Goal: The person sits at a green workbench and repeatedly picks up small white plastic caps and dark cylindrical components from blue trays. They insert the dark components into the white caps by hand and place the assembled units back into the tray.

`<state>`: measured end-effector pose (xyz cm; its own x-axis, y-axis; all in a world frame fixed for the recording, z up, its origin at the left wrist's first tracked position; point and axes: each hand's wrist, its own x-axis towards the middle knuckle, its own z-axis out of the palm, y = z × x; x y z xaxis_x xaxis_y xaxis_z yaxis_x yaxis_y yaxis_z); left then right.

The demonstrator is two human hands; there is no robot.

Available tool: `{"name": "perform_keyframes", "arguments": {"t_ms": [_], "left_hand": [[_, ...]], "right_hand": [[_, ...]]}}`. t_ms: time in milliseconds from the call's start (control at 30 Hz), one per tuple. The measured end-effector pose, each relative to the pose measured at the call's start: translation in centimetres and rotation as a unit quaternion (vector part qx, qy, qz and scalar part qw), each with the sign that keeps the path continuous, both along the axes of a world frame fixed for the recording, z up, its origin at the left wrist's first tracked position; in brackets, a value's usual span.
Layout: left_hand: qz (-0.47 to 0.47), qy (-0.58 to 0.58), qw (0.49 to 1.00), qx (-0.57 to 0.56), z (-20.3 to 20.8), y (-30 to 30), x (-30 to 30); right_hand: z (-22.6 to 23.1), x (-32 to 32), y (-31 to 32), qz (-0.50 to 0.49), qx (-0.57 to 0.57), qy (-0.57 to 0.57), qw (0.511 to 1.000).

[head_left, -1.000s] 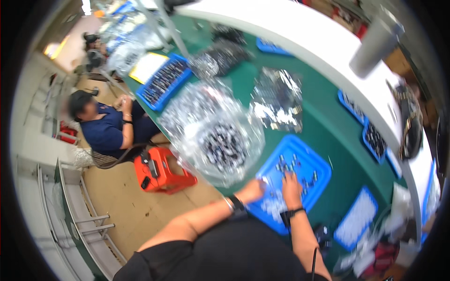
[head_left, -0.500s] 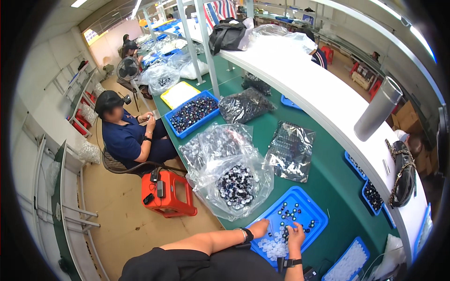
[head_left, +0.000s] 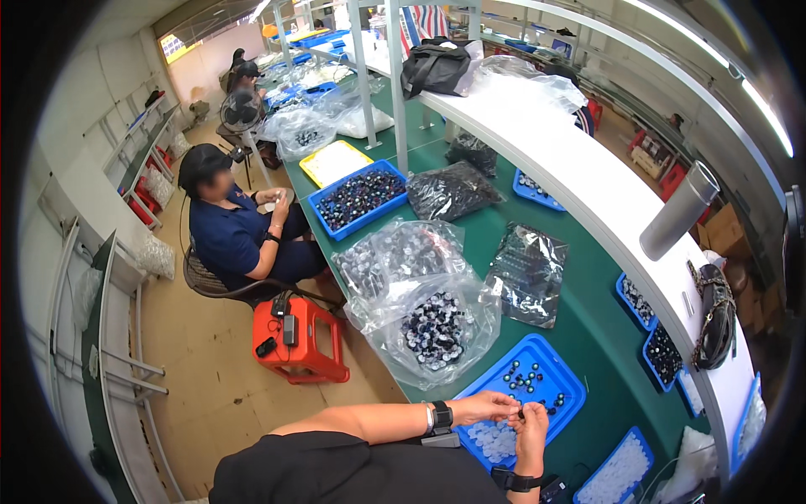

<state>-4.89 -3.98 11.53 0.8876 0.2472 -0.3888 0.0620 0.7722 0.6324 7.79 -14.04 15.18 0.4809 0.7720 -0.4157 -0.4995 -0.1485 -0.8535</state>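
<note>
Over a blue tray [head_left: 572, 388] my two hands meet, fingertips pinched close together. My left hand [head_left: 494, 406] comes in from the left with a black wristband device. My right hand [head_left: 531, 425] reaches up from below. Between the fingertips shows a small dark round piece [head_left: 521, 412], partly hidden; it looks like the dark beads near it. In the tray's far half lie several loose dark shiny beads [head_left: 522, 378]. A heap of small translucent white discs [head_left: 494, 439] fills the near left part of the tray, below my hands.
Open clear plastic bags hold dark and clear pieces [head_left: 433, 329] left of the tray. Beyond are a flat dark package [head_left: 529, 275] and a blue tray of beads [head_left: 361, 200]. Another tray of white pieces [head_left: 620, 470] stands at right. A seated co-worker [head_left: 231, 220] and red stool [head_left: 300, 340] are left.
My hands were apart over the tray; now they have come together at the fingertips, the left moving right. The small dark piece now shows between them. The view has shifted slightly.
</note>
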Motion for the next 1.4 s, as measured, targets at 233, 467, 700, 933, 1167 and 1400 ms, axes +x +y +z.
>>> {"name": "perform_keyframes", "arguments": {"t_ms": [233,467,700,933,1167,1400], "left_hand": [[0.055,0.016,0.991,0.121,0.9,-0.7,-2.6],[0.049,0.004,0.99,0.134,1.9,-0.4,-5.3],[0.092,0.007,0.991,0.102,2.8,-0.1,-5.7],[0.132,0.004,0.991,-0.017,4.7,-0.6,-3.9],[0.127,-0.115,0.974,-0.148,6.0,-2.0,-2.0],[0.15,-0.152,0.957,-0.196,8.0,-4.2,-1.5]], "right_hand": [[1.9,-3.3,0.2,0.052,-0.017,-0.024,0.998],[2.0,-4.8,-0.2,0.109,-0.034,0.057,0.992],[3.0,-3.9,-0.4,0.198,-0.072,0.023,0.977],[4.6,-3.1,-1.1,0.157,0.009,-0.05,0.986],[6.9,-1.2,-3.3,0.137,0.025,-0.147,0.979],[7.7,-0.6,-4.3,0.11,0.062,-0.324,0.938]]}}
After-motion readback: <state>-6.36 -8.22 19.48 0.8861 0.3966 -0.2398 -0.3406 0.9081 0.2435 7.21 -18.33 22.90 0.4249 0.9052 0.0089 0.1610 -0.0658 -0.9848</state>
